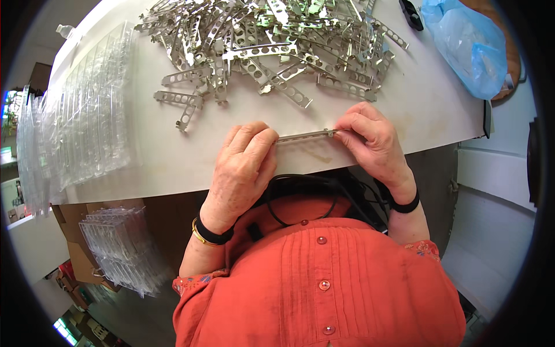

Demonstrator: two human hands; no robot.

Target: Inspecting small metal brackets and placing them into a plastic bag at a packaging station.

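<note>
left hand (244,163): pinching metal strip (303,136) at one end | right hand (374,137): pinching its other end

Strip (306,137): bare metal, dull sheen. Pile (260,51): metal, smooth, bright glints. Trays (95,110): clear plastic, glossy, ridged. Lower trays (118,246): same clear plastic. Bag (485,66): thin plastic, shiny, crinkled. Tabletop (422,115): smooth, low sheen. Box (82,265): cardboard, matt. Shirt (260,289): matt cloth, pleated front; buttons (324,285) glossy. Bracelet (198,233): gold-toned metal, polished.
</note>
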